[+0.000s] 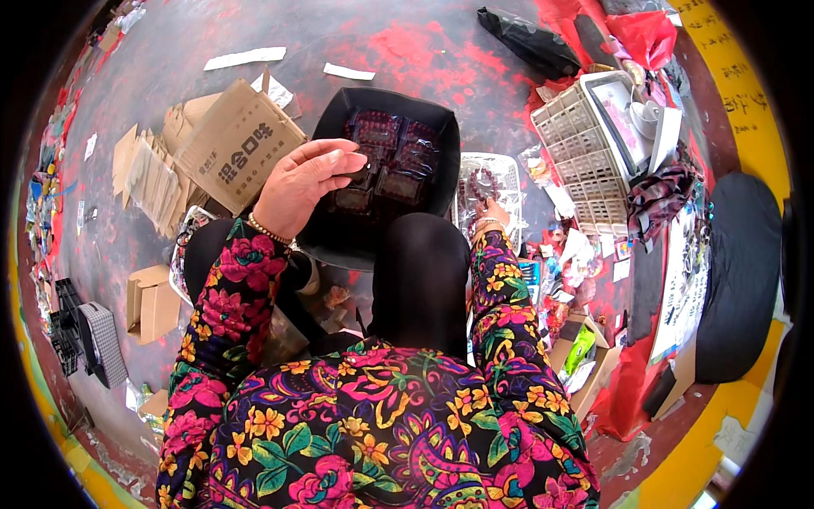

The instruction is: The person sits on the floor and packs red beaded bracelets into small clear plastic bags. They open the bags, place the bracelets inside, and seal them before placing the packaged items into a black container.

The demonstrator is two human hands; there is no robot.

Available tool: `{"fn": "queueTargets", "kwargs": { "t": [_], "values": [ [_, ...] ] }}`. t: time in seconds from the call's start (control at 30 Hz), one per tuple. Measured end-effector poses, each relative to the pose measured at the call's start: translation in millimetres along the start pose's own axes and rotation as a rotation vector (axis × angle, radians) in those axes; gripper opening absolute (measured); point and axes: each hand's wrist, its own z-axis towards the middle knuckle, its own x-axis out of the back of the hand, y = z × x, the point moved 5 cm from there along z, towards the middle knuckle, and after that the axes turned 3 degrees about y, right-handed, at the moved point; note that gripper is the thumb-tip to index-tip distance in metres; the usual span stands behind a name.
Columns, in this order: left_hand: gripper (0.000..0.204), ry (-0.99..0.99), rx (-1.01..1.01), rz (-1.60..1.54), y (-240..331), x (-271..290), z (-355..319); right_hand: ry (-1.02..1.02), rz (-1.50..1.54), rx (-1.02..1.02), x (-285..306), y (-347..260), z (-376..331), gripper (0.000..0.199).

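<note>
While I sit on the floor [153, 127], the black tray [441, 127] rests on my knees, filled with clear packets of dark beads [398, 157]. Left of the tray lies flattened cardboard [233, 140]; right of it stands a white basket [585, 161]. Over the tray's near left corner, my left hand [297, 187] pinches a small dark bead packet [360, 168]. Right of the tray, my right hand [492, 212] is mostly hidden, grip unclear.
</note>
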Motion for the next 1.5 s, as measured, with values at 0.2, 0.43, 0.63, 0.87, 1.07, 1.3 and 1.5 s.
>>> {"fn": "queueTargets", "kwargs": {
  "t": [0.2, 0.43, 0.63, 0.87, 1.07, 1.3, 1.5],
  "values": [
    [0.031, -0.005, 0.003, 0.026, -0.9, -0.7, 1.3, -0.010, -0.061, -0.030, 11.3, 3.9, 19.5, 0.022],
    [0.030, -0.012, -0.027, -0.004, -1.4, 6.6, -1.9, -0.122, -0.086, -0.152, 51.8, 29.3, 28.4, 0.026],
    [0.029, -0.042, -0.067, -0.035, 0.2, 9.3, -1.8, -0.166, -0.140, -0.154, 93.5, 41.7, 12.7, 0.030],
    [0.029, -0.047, -0.077, -0.076, 0.6, 9.6, -2.5, -0.174, -0.309, 0.045, 103.9, 15.4, -0.7, 0.023],
    [0.028, -0.030, -0.065, -0.059, -0.3, 7.6, -5.7, -0.271, -1.489, 1.368, 27.1, -39.0, -40.7, 0.036],
    [0.027, 0.042, -0.007, 0.053, 10.0, -3.5, -9.7, -0.441, -1.912, 1.243, -58.6, -33.7, -49.9, 0.047],
    [0.028, 0.090, 0.028, 0.045, 7.6, -1.8, -1.9, -0.531, -2.093, 1.074, -85.5, -17.4, -23.7, 0.046]
  ]
}}
